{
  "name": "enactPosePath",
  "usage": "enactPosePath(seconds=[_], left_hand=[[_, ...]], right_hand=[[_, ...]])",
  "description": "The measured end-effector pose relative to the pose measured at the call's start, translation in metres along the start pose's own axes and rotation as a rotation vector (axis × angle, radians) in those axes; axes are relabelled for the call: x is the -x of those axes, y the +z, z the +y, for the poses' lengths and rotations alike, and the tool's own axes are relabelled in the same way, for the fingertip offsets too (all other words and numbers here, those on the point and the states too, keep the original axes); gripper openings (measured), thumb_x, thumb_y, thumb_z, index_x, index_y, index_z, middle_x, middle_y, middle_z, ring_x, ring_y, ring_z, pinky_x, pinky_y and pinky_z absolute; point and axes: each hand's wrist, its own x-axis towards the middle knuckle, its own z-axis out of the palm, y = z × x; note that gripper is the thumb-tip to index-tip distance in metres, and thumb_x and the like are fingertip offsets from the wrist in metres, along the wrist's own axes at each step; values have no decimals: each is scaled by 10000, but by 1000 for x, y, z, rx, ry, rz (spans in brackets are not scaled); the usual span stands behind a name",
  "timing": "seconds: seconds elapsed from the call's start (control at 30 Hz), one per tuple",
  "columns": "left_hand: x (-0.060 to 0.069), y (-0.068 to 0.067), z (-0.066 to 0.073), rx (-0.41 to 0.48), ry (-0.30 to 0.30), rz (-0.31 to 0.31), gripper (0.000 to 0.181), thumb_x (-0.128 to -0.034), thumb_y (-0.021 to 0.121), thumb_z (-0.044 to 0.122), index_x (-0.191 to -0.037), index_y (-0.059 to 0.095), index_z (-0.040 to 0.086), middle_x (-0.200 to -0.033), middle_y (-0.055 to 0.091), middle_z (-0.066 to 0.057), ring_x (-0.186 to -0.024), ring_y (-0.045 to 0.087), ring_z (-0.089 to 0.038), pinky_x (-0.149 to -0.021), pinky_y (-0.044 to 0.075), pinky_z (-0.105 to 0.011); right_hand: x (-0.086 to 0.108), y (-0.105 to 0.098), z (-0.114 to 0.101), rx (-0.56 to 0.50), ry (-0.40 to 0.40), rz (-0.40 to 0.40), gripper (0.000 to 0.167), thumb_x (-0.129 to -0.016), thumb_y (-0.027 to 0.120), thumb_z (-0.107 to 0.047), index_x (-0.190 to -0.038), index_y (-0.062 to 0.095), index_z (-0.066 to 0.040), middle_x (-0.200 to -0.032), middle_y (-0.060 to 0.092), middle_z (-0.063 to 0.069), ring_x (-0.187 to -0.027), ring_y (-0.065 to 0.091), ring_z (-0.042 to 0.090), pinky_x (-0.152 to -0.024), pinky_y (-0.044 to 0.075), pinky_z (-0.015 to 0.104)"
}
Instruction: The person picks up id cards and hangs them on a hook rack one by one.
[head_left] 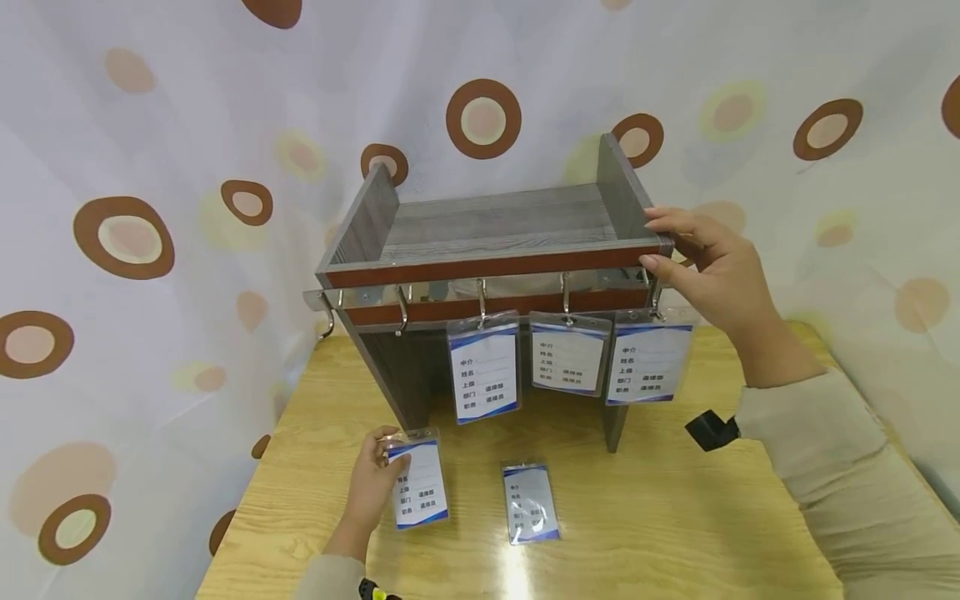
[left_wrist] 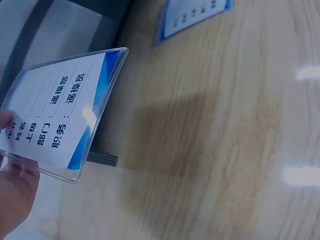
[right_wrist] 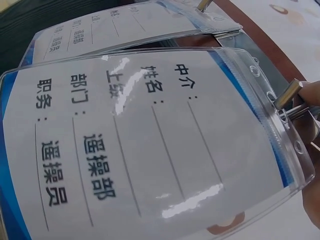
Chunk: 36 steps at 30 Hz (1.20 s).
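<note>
At lower left of the frame, the left hand (head_left: pixel 367 483) pinches a badge (head_left: pixel 423 493) between thumb and fingers; right of centre, the right hand (head_left: pixel 716 265) grips the corner of the rack (head_left: pixel 480 267). Hanging seems in hand; next, the badge likely needs lifting to a bare hook (head_left: pixel 404 312).
</note>
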Motion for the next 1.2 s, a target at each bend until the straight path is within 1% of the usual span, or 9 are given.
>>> enactPosePath(seconds=[0.1, 0.27, 0.37, 0.5, 0.7, 0.83, 0.93, 0.97, 1.2], left_hand=[[2, -3, 9, 39, 6, 7, 413, -805, 497, -81, -1181, 363, 23, -1081, 512, -167, -792, 539, -149, -642, 473, -270], [5, -6, 25, 105, 28, 34, 423, -790, 494, -113, -1174, 357, 2, -1042, 530, -134, -774, 547, -115, -654, 474, -262], [7, -7, 36, 142, 53, 51, 427, -783, 493, -130, -1169, 350, -17, -998, 547, -87, -769, 547, -98, -657, 471, -253], [11, -7, 52, 171, 87, 66, 414, -788, 486, -130, -1161, 354, -7, -955, 558, 3, -771, 547, -95, -648, 471, -244], [16, -10, 73, 201, 141, 83, 411, -792, 475, -132, -1163, 349, -9, -920, 557, 36, -769, 543, -109, -639, 477, -238], [20, -11, 84, 211, 189, 81, 400, -792, 485, -130, -1154, 345, -35, -908, 553, 18, -762, 540, -112, -634, 477, -235], [22, -12, 91, 235, 237, 68, 372, -800, 487, -123, -1135, 345, -41, -913, 553, 20, -757, 537, -107, -626, 477, -228], [23, -12, 93, 246, 253, 64, 361, -802, 486, -122, -1127, 353, -35, -912, 550, 21, -754, 535, -105, -622, 477, -225], [24, -10, 109, 270, 376, 31, 299, -814, 496, -96, -1069, 413, 35, -872, 541, 10, -724, 515, -101, -592, 476, -215]], right_hand=[[0, 1, 1, -6, -3, 7, 306, -753, 592, 93, -1056, 547, 85, -1185, 515, 30, -1061, 463, 85, -818, 381, 145], [2, 2, 2, -32, 29, 16, 309, -761, 588, 84, -1068, 554, 65, -1204, 502, 32, -1077, 454, 92, -817, 374, 138], [3, 2, 3, -59, 50, 20, 311, -767, 585, 77, -1076, 561, 47, -1205, 502, 22, -1014, 469, 75, -745, 364, 110], [3, 2, 4, -110, 62, 24, 322, -766, 577, 89, -1083, 566, 33, -1204, 504, 13, -885, 458, 88, -615, 314, 154], [3, 3, 5, -236, 59, 31, 304, -760, 572, 110, -1057, 580, 40, -1183, 516, 18, -853, 471, 94, -557, 315, 155], [3, 4, 6, -361, 50, 26, 290, -755, 570, 120, -1036, 588, 48, -1168, 523, 41, -910, 503, 93, -553, 338, 144], [3, 4, 6, -409, 42, 13, 303, -757, 567, 121, -1048, 587, 37, -1174, 518, 39, -988, 501, 107, -576, 359, 134], [3, 4, 6, -419, 39, 9, 307, -758, 565, 122, -1053, 584, 36, -1179, 515, 40, -1022, 492, 115, -586, 363, 132], [2, 3, 7, -411, 42, 9, 310, -762, 564, 115, -1061, 576, 37, -1192, 504, 52, -1020, 491, 124, -624, 383, 126]])
